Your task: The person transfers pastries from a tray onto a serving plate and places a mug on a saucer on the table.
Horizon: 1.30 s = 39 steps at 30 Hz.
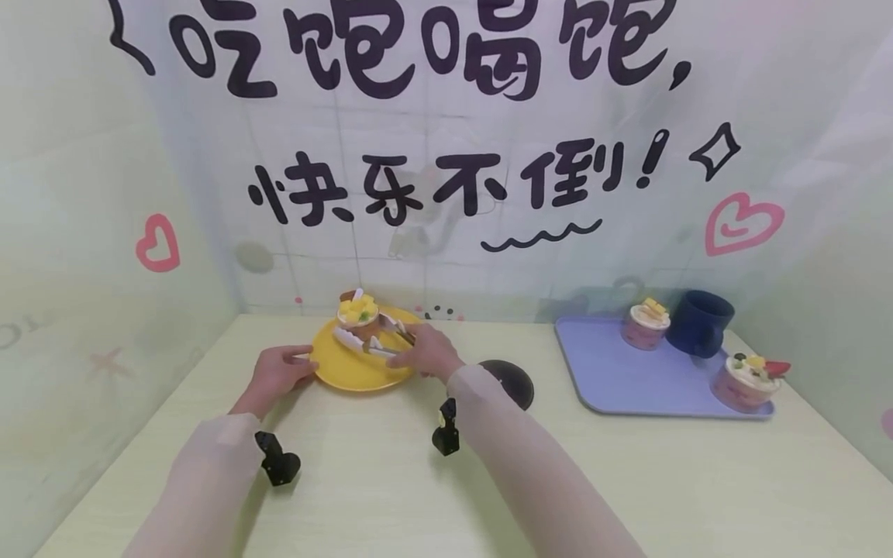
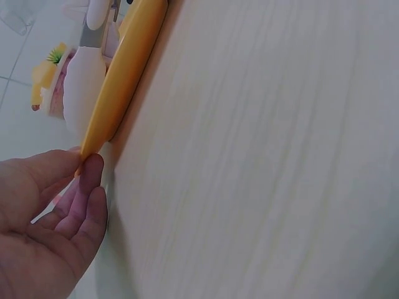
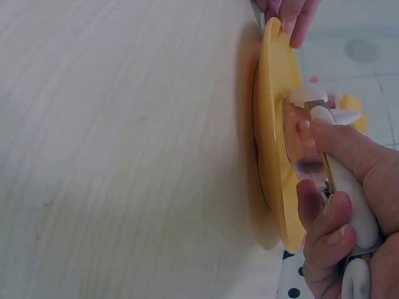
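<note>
A dessert cup (image 1: 359, 316) topped with yellow chunks sits left of the centre of the head view, between the two arms of a pair of tongs (image 1: 351, 339), over the yellow plate (image 1: 349, 373); whether its base touches the plate cannot be told. The right hand (image 1: 430, 353), just right of the cup, grips the tongs, thumb and fingers wrapped about the handles. The left hand (image 1: 277, 373) pinches the plate's left rim, thumb above and fingers beneath. Partly behind the right forearm, near the middle of the frame, lies a round black dish (image 1: 515, 382). Farther right, a blue tray (image 1: 600, 380) bears a dark mug (image 1: 698, 322), a smaller cup (image 1: 645, 327) just beside it and a fruit-topped cup (image 1: 743, 385) at the tray's lower right corner. All stand on the pale counter (image 1: 377, 480), with a wall (image 1: 446, 263) of black lettering across the upper frame.
</note>
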Tool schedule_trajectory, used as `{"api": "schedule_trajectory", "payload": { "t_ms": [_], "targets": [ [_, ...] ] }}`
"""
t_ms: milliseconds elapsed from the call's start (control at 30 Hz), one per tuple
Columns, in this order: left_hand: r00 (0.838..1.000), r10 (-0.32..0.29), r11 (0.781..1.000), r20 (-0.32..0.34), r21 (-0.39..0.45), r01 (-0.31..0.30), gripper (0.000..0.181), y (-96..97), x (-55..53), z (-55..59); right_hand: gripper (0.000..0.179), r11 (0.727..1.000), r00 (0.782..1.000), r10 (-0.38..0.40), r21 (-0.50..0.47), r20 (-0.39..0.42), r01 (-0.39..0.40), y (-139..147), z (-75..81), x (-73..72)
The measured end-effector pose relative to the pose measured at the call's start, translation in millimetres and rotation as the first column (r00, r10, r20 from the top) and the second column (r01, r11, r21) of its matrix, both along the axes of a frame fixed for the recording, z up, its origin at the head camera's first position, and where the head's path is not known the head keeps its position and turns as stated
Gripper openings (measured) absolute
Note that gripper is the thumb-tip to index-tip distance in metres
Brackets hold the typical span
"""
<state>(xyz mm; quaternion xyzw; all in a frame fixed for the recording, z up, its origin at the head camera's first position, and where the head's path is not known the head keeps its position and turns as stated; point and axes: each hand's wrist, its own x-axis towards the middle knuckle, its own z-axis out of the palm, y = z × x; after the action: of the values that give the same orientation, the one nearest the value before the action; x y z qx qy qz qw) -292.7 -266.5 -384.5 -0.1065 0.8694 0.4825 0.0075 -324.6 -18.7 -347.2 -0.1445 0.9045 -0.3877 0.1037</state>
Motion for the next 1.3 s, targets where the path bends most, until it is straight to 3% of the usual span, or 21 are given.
{"api": "schedule_trajectory", "payload": {
  "t_ms": [333, 1300],
  "targets": [
    [0.999, -0.01, 1.0, -0.042, 0.006, 0.011, 0.049, 0.8, 0.9, 3.3, 0.066, 0.997, 0.999, -0.033, 0.066, -0.024, 0.034, -4.6, -1.6, -1.7],
    [0.999, -0.001, 1.0, -0.036, 0.027, 0.001, 0.048, 1.3, 1.7, 0.4, 0.077, 0.999, 0.999, -0.035, 0.039, 0.017, 0.035, -1.7, -7.0, 3.1]
  ]
}}
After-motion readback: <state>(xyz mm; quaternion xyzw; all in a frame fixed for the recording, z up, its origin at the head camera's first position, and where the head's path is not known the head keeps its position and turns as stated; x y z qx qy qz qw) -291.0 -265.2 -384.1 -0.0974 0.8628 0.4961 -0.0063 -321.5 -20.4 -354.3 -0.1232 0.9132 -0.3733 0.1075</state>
